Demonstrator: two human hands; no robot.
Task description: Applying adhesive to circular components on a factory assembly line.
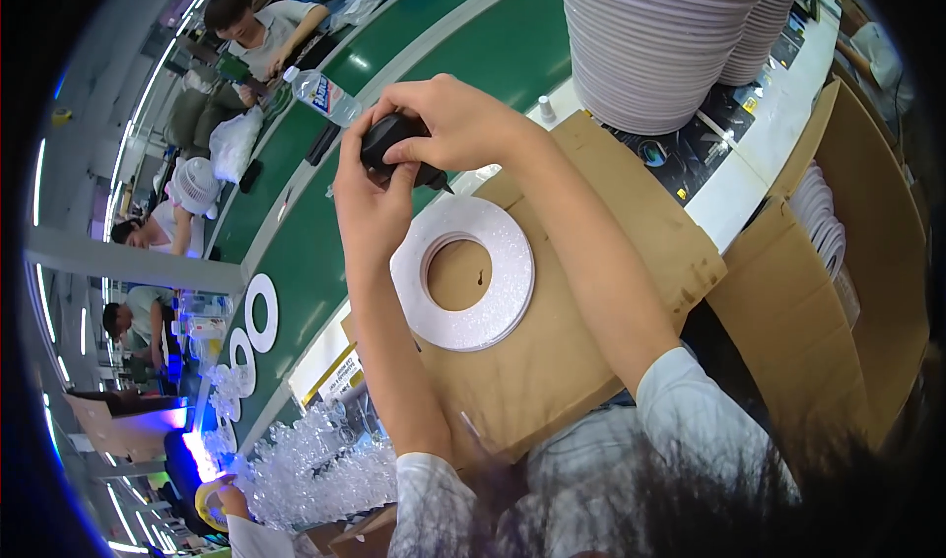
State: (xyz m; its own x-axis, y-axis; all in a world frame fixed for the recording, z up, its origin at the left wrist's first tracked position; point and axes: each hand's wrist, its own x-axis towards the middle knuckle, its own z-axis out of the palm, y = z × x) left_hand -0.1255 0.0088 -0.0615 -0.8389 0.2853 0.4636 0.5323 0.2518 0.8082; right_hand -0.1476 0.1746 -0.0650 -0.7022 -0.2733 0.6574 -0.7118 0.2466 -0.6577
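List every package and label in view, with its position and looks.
Water bottle: lying on the green belt, clear, with a blue-and-white label.
Open carton: at right, brown cardboard, white rings inside.
Label: under the flat cardboard's left edge, white with yellow-black stripes.

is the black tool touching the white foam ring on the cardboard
Cannot tell. In the head view the black tool, held in both hands, has its tip beside the white foam ring; no gap or contact shows.

Factory line — green conveyor, stacked rings.
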